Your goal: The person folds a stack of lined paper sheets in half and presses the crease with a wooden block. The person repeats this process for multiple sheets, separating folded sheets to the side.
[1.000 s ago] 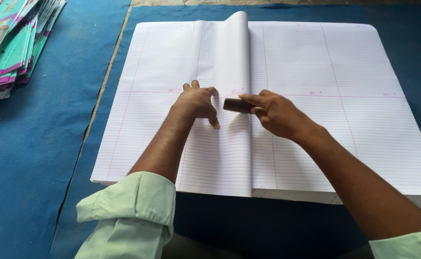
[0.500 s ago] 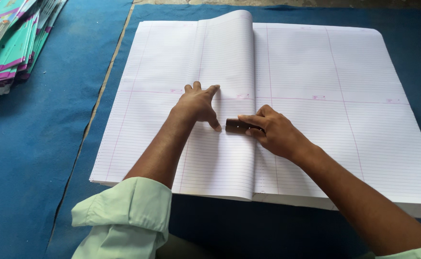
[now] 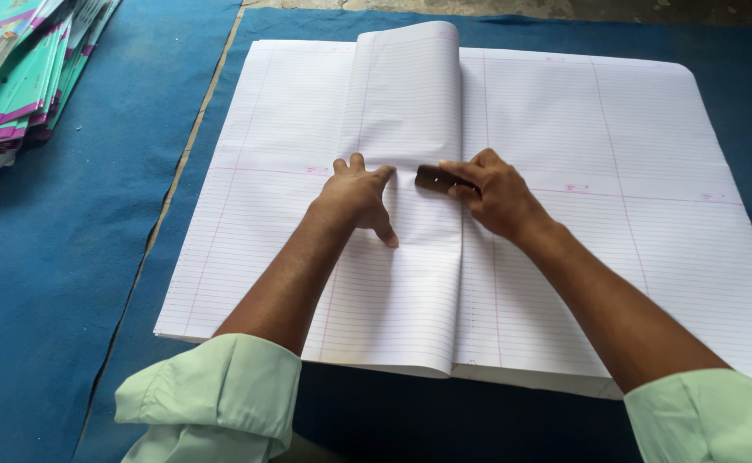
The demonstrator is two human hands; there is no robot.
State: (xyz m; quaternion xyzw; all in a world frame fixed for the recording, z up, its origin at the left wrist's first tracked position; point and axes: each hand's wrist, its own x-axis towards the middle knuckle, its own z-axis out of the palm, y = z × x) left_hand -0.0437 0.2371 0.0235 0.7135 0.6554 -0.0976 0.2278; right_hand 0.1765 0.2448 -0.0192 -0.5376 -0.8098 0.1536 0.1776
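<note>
Far left, at the top corner: a stack of teal and purple booklet covers (image 3: 18, 73), fanned out, well apart from the work. Beneath everything, a blue cloth (image 3: 59, 257) spread over the counter.

In the middle, a thick stack of large ruled sheets (image 3: 650, 171): white paper, fine grey lines, pink margin rules, lying flat with its near edge toward the body. Over its centre, a folded sheet (image 3: 406, 103) doubled back from right to left, its fold running down just right of centre and its far end bulging up in a soft curve.

Left hand (image 3: 354, 199) open, palm down, fingers spread, pressing flat on the folded sheet just left of the fold.

Just beside it to the right, a small dark creasing block (image 3: 434, 178), lying on the paper at the fold, between the two hands.

Right hand (image 3: 492, 195) closed around that block, fingertips pinching its right end, knuckles up.
</note>
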